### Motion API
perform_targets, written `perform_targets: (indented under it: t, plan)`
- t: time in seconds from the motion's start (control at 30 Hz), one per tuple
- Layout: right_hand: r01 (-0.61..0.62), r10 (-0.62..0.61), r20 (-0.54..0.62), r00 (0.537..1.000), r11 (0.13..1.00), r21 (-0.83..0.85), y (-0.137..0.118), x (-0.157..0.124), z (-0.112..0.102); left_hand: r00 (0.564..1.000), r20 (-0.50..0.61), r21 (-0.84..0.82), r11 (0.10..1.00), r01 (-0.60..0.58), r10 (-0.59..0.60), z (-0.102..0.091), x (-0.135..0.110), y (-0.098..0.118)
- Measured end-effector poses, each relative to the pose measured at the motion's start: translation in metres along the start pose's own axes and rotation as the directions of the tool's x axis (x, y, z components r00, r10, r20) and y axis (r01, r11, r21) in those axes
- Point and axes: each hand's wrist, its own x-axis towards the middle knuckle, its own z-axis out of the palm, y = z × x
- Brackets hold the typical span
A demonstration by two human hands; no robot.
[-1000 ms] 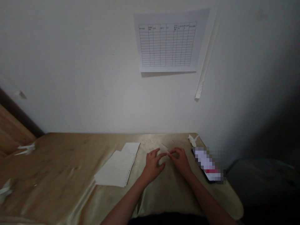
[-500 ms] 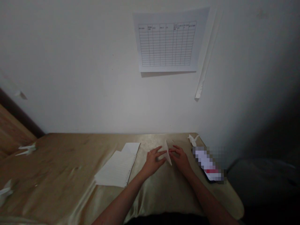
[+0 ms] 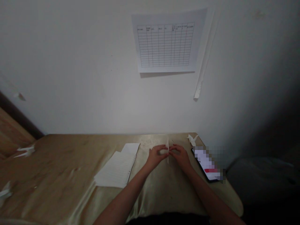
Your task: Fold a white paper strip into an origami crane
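Note:
A small folded piece of white paper (image 3: 167,143) stands nearly edge-on between my hands, above the cloth-covered table (image 3: 159,193). My left hand (image 3: 157,155) pinches it from the left, thumb and fingers curved into a ring. From the other side my right hand (image 3: 180,155) grips the same paper, its fingertips meeting those of the left across it. The finer folds are too small to make out. To the left of my left hand lies a stack of lined paper sheets (image 3: 114,170).
A phone (image 3: 206,165), partly pixelated, lies on the right, with a folded paper bird (image 3: 192,139) behind it. More folded paper shapes rest at the far left (image 3: 25,151) and near left (image 3: 6,191). A printed table sheet (image 3: 166,47) hangs on the wall behind.
The folded paper has turned from slanted to almost upright and edge-on. My fingers, more spread before, have closed in on it from both sides.

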Motion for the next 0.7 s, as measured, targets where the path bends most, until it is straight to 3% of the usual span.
perform_targets:
  t: [0.13,0.57,0.7]
  plan:
    - [-0.030,0.029,0.022,0.999,0.999,0.041,-0.0015,-0.0014,-0.0003,0.998,0.012,0.045,0.997,0.065,-0.066,0.0039,-0.0040,0.0000]
    - [-0.002,0.001,0.170,0.985,1.000,0.004,-0.0073,0.0072,-0.0043,0.996,0.058,0.128,0.990,0.063,-0.071,0.0003,-0.0096,0.0013]
    - [0.020,-0.014,0.147,0.989,0.999,-0.045,-0.0025,0.0068,-0.0023,0.994,0.072,0.141,0.988,0.067,-0.078,-0.0010,-0.0103,0.0001]
